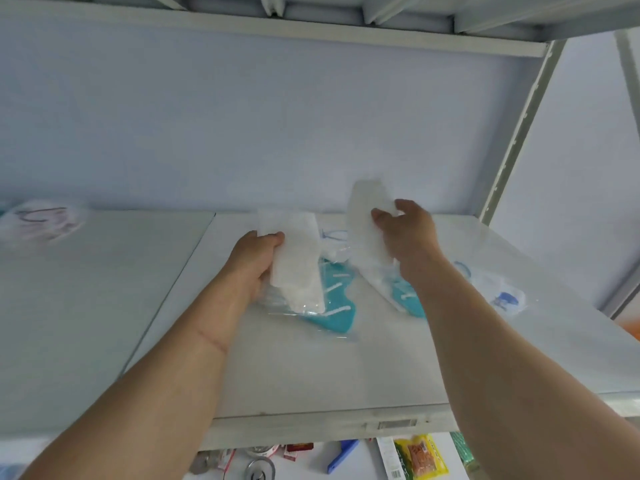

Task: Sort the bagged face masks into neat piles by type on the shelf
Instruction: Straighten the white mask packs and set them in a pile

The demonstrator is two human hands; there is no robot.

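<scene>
Clearly these are featherweight, floppy and slick (thin plastic over soft cloth), so pinch an edge rather than squeeze. The left hand [258,261] grips one white bagged mask [296,261] by its side; the right hand [405,233] pinches another white one [363,216], raised at one o'clock. Teal masks [336,306] lie on the shelf [294,375] beneath.
</scene>
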